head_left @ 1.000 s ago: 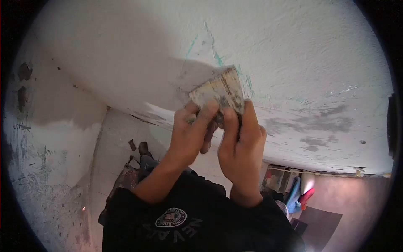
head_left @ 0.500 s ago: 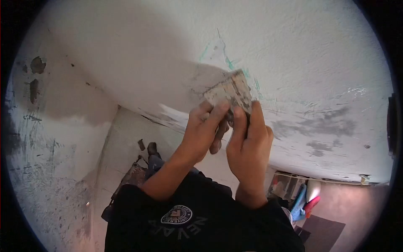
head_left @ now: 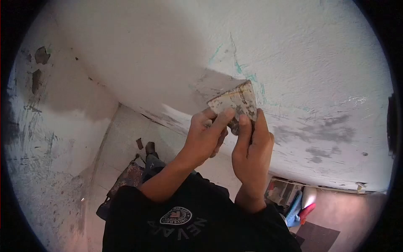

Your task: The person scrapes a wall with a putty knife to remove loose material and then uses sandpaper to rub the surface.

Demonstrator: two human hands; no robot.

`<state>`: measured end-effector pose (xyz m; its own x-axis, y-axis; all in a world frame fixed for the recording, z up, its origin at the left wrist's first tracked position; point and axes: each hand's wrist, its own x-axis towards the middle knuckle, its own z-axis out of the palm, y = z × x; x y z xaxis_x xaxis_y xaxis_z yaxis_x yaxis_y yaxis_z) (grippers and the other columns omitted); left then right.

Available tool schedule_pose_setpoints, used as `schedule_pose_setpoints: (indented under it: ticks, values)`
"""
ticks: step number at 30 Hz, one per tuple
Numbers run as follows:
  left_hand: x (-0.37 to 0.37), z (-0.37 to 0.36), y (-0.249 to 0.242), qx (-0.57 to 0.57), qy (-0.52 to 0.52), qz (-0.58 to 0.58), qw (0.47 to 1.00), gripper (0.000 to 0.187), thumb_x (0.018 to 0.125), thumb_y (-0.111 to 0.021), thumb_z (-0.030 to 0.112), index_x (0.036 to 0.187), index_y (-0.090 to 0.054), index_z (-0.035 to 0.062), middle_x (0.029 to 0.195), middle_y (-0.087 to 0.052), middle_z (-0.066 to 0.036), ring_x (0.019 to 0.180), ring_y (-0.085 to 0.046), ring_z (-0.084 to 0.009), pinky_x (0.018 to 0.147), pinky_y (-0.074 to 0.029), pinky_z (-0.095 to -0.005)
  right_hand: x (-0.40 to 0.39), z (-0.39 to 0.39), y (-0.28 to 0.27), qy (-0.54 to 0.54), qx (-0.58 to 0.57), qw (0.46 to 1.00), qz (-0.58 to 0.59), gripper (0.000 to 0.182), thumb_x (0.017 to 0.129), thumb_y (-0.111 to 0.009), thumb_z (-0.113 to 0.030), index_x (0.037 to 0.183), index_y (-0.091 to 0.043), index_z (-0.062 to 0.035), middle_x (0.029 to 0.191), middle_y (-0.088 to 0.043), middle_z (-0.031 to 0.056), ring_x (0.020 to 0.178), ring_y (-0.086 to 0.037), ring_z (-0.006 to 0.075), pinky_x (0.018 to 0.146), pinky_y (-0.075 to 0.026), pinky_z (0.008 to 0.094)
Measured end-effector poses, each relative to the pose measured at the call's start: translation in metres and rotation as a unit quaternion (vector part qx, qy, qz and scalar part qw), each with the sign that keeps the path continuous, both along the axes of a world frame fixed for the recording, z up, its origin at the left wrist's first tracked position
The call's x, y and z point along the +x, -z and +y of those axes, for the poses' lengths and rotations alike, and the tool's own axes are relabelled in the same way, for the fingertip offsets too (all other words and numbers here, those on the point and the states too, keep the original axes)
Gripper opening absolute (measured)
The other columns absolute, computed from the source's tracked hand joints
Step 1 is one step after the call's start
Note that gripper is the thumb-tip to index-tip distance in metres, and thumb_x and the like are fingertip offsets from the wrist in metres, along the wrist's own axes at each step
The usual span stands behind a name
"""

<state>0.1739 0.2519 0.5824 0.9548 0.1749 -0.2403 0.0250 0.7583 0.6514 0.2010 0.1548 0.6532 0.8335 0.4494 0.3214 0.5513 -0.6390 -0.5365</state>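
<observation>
Two hands share one scraper: the left hand (head_left: 203, 138) and the right hand (head_left: 254, 149) both grasp it low on its stained blade (head_left: 237, 101), thumbs on the near face, much as they did a second ago. The scraper is in front of the wall (head_left: 294, 63), its upper corner just beside some green marks (head_left: 238, 67); whether the edge touches is hard to tell. Since the earliest frame, the hands, scraper and green marks have all shifted right and lower in view, so the blade remains near the same marks. Grey patches (head_left: 329, 132) spread to the right of the hands. Farther out are a black shirt (head_left: 147, 235), a side wall (head_left: 63, 143) with dark spots, and a blue cloth (head_left: 294, 208) beside something red (head_left: 308, 211).
</observation>
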Motion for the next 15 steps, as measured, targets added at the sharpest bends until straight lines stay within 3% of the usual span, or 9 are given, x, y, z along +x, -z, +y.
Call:
schedule_pose_setpoints:
  ticks: [2, 5, 7, 9, 10, 11, 13, 15]
  values:
    - [-0.002, -0.005, -0.002, 0.016, -0.016, -0.004, 1.000, 0.032, 0.096, -0.060, 0.035, 0.090, -0.061, 0.0032, 0.052, -0.048, 0.003, 0.035, -0.038, -0.0033, 0.030, -0.026, -0.0207, -0.002, 0.000, -0.001, -0.007, 0.039, 0.999, 0.017, 0.021, 0.093, -0.054, -0.006, 0.109, -0.054, 0.0076, 0.067, -0.060, 0.0223, 0.059, -0.062, 0.0398, 0.053, -0.046, 0.0455]
    - [0.003, 0.000, -0.003, 0.037, -0.037, -0.013, 0.999, 0.034, 0.096, -0.061, 0.036, 0.089, -0.061, 0.0025, 0.052, -0.048, 0.002, 0.035, -0.038, -0.0037, 0.031, -0.027, -0.0208, 0.004, 0.010, 0.000, -0.003, -0.007, 0.998, -0.055, 0.019, 0.094, -0.054, -0.006, 0.106, -0.054, 0.0083, 0.063, -0.058, 0.0209, 0.055, -0.059, 0.0401, 0.050, -0.044, 0.0447]
    - [-0.001, 0.001, -0.005, 0.032, -0.039, -0.007, 0.999, 0.033, 0.096, -0.060, 0.034, 0.087, -0.060, 0.0021, 0.052, -0.047, 0.002, 0.035, -0.038, -0.0045, 0.031, -0.027, -0.0213, -0.003, 0.007, -0.004, 0.019, -0.033, 0.999, -0.036, 0.019, 0.094, -0.054, -0.006, 0.105, -0.054, 0.0090, 0.063, -0.058, 0.0214, 0.057, -0.060, 0.0393, 0.051, -0.045, 0.0447]
    - [-0.003, 0.000, -0.007, 0.034, -0.027, -0.006, 0.999, 0.032, 0.097, -0.060, 0.032, 0.087, -0.059, 0.0019, 0.052, -0.047, 0.001, 0.034, -0.037, -0.0051, 0.031, -0.028, -0.0216, -0.006, -0.005, -0.001, 0.006, 0.026, 0.999, 0.029, 0.019, 0.094, -0.054, -0.008, 0.104, -0.054, 0.0085, 0.061, -0.057, 0.0220, 0.057, -0.058, 0.0400, 0.053, -0.043, 0.0486]
    - [-0.001, -0.002, -0.002, 0.029, -0.022, 0.000, 0.999, 0.032, 0.096, -0.060, 0.033, 0.087, -0.059, 0.0019, 0.053, -0.048, 0.001, 0.034, -0.038, -0.0053, 0.031, -0.028, -0.0216, -0.002, -0.006, 0.000, -0.013, 0.024, 1.000, 0.015, 0.026, 0.097, -0.053, -0.008, 0.111, -0.054, 0.0128, 0.067, -0.060, 0.0222, 0.050, -0.057, 0.0358, 0.047, -0.040, 0.0407]
    - [0.002, -0.004, 0.000, 0.021, -0.019, 0.007, 1.000, 0.033, 0.096, -0.060, 0.033, 0.087, -0.059, 0.0019, 0.054, -0.048, 0.001, 0.034, -0.038, -0.0055, 0.030, -0.029, -0.0216, 0.001, 0.000, 0.001, -0.015, 0.024, 1.000, 0.012, 0.026, 0.097, -0.053, -0.008, 0.111, -0.054, 0.0128, 0.067, -0.060, 0.0222, 0.050, -0.057, 0.0358, 0.047, -0.040, 0.0407]
    - [0.001, -0.002, -0.005, 0.005, -0.046, 0.011, 0.999, 0.032, 0.096, -0.061, 0.033, 0.090, -0.060, 0.0021, 0.056, -0.050, 0.001, 0.034, -0.039, -0.0055, 0.030, -0.029, -0.0217, -0.001, 0.013, -0.002, -0.004, -0.073, 0.985, -0.159, 0.025, 0.097, -0.053, -0.007, 0.111, -0.054, 0.0131, 0.069, -0.061, 0.0218, 0.054, -0.061, 0.0339, 0.049, -0.043, 0.0386]
    - [-0.002, 0.005, -0.011, 0.007, -0.050, 0.007, 0.999, 0.032, 0.095, -0.061, 0.034, 0.093, -0.060, 0.0021, 0.058, -0.050, 0.000, 0.035, -0.040, -0.0055, 0.029, -0.029, -0.0218, -0.002, 0.006, -0.001, -0.026, -0.057, 0.988, -0.141, 0.026, 0.096, -0.054, -0.007, 0.111, -0.054, 0.0135, 0.070, -0.061, 0.0226, 0.053, -0.060, 0.0344, 0.049, -0.043, 0.0403]
